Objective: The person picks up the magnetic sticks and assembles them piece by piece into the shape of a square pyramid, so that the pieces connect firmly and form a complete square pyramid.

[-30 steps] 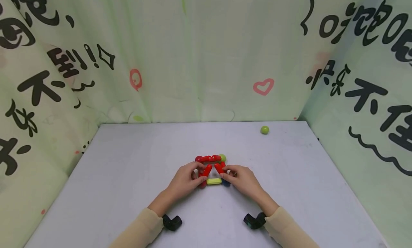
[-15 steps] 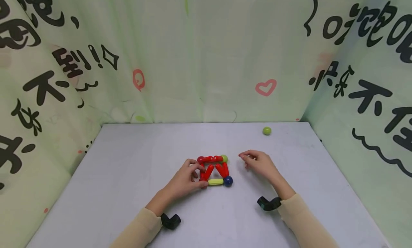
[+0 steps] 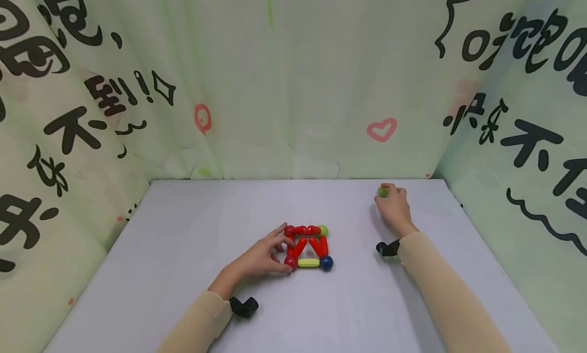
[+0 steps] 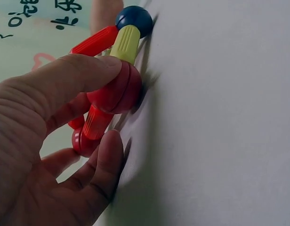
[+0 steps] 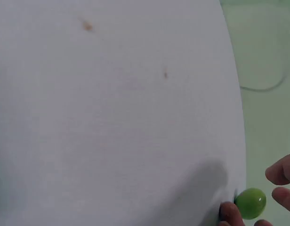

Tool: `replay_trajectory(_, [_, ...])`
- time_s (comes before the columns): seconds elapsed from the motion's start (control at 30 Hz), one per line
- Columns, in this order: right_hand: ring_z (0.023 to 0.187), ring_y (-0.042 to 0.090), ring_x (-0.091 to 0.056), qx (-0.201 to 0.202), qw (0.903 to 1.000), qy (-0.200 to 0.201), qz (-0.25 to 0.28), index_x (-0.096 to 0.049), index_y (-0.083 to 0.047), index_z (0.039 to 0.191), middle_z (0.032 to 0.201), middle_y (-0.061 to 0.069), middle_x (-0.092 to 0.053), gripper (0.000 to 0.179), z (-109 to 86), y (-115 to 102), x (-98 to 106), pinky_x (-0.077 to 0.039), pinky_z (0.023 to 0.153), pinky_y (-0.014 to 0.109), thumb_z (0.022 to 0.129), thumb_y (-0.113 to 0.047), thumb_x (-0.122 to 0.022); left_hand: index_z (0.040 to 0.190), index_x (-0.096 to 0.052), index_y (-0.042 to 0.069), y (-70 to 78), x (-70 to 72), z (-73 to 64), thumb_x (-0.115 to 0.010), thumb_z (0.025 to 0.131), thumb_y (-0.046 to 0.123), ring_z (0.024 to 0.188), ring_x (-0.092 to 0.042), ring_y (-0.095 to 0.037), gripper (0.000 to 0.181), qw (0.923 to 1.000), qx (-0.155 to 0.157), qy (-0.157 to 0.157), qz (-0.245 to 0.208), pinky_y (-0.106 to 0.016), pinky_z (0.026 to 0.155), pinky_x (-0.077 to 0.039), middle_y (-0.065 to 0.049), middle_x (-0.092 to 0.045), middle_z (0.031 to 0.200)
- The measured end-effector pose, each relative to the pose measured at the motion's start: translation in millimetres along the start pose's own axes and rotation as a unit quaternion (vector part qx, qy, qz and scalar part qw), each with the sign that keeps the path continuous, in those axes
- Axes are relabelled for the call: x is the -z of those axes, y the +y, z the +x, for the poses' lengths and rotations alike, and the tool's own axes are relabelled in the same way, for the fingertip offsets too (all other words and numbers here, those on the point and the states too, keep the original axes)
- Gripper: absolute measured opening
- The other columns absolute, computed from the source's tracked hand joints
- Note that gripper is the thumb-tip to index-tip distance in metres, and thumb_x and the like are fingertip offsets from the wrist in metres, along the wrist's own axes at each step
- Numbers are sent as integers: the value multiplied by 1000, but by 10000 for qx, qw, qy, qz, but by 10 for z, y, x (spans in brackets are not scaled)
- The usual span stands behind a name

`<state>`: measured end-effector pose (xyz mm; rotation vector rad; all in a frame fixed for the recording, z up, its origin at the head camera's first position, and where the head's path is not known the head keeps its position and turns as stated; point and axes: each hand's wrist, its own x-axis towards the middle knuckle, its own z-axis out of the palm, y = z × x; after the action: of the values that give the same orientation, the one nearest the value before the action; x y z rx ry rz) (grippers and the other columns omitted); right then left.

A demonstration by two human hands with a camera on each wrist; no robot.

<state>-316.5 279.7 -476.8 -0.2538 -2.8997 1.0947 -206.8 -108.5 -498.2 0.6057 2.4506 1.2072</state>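
A frame of magnetic building sticks and balls lies mid-table. Its near side is a yellow stick (image 3: pixel 309 263) between a red ball (image 3: pixel 291 262) and a blue ball (image 3: pixel 326 263). Red sticks (image 3: pixel 299 247) form the other sides, and two more slant inward. The far corners hold a second red ball (image 3: pixel 289 231) and a light green ball (image 3: pixel 323 231). My left hand (image 3: pixel 263 253) grips the frame's left side, thumb on the near red ball (image 4: pixel 119 89). At the far right, my right hand (image 3: pixel 394 205) pinches a loose green ball (image 5: pixel 251 203) between thumb and fingertips.
The white table (image 3: pixel 206 215) ends at a far edge just beyond the loose ball. Pale green curtains (image 3: pixel 321 88) with dark writing hang behind and at both sides. A black wrist camera (image 3: pixel 244 307) sits on each wrist.
My right hand has let go of the frame's right side and moved right and away to the loose green ball. The left hand stays at the frame; its fingers have spread a little.
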Motion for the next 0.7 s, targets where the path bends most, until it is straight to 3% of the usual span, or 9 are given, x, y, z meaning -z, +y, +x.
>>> replay_trajectory(0.1, [143,60,-30,-63,9992,-286,-254,-28,-4,161,162,37,-15,63,86,10,39,-28,116,69,103,-23,-44,122,-67,27,-8,-22,21,-86,84,23,113,-57,-18,43,10000,-53,-1,-50,-25,82,-57,-4,-20,173])
replay_trajectory(0.23, [143,56,-32,147,9980,-339,-521,-45,0,149,157,38,-27,49,129,-35,43,-29,116,68,104,-18,-47,121,-68,28,12,-11,30,-87,84,23,113,-57,-17,42,10000,-35,90,-7,-26,83,-57,-2,-21,172])
replay_trajectory(0.37, [124,49,-48,251,9969,-291,-687,-55,4,122,138,35,-44,29,98,-112,24,-41,103,61,103,-18,-54,120,-68,29,22,18,26,-87,83,23,113,-56,-17,42,9999,16,135,-8,-26,83,-57,-3,-22,171])
replay_trajectory(0.47, [105,42,-53,179,9962,-295,-798,-54,5,114,123,30,-52,33,79,-128,6,-45,90,54,101,-25,-59,119,-68,28,6,27,28,-88,82,23,113,-56,-18,42,9999,65,152,-45,-27,83,-58,-3,-23,170])
replay_trajectory(0.57, [101,44,-55,101,9960,-260,-852,-50,5,122,125,31,-49,46,79,-127,-35,-46,86,54,99,-33,-63,119,-69,28,-14,26,30,-88,82,23,114,-56,-18,42,9998,113,149,-56,-29,84,-58,-4,-24,170])
replay_trajectory(0.7, [116,51,-54,453,9935,-430,-947,-48,1,139,140,36,-45,50,90,-155,-103,-44,97,62,100,-27,-63,119,-70,28,-31,13,37,-89,81,24,115,-56,-18,43,9998,170,105,-86,-29,83,-58,-4,-24,170])
